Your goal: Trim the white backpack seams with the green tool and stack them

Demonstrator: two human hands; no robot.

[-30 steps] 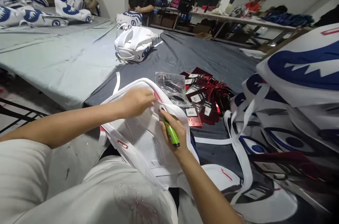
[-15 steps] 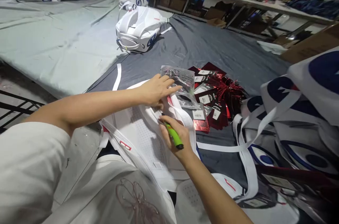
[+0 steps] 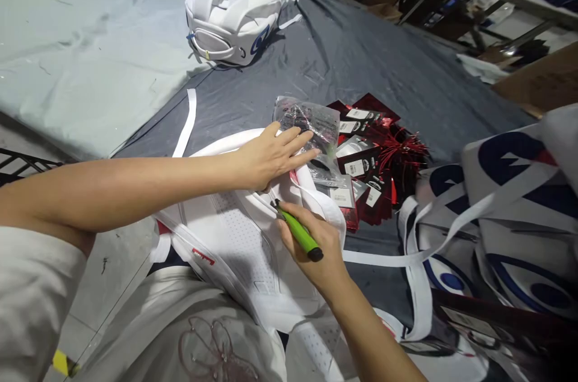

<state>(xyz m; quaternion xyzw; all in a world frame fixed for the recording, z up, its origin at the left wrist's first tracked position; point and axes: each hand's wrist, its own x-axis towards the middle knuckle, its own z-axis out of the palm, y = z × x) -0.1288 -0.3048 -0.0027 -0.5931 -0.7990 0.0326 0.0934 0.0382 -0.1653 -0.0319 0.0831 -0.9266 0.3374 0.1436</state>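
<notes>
A white backpack (image 3: 235,228) with a perforated panel and a red label lies across the table edge against my lap. My left hand (image 3: 273,156) rests on its upper end, fingers stretched apart over the edge and reaching a clear plastic bag (image 3: 311,123). The left thumb is mostly hidden beneath the palm. In my right hand (image 3: 316,243) is a green pen-shaped tool (image 3: 298,228) with black ends; its exact kind is unclear. Its dark tip points at the white fabric just below my left hand, and I cannot tell if it touches.
Dark red tags (image 3: 361,165) with white labels and red strings lie right of the backpack. Another white backpack (image 3: 235,15) stands farther back. White bags with blue eye designs (image 3: 510,225) are piled at the right, with a loose white strap (image 3: 383,258).
The view has tilted down and moved closer, so the co-worker at the back is out of sight. Both hands stay at nearly the same spot on the backpack.
</notes>
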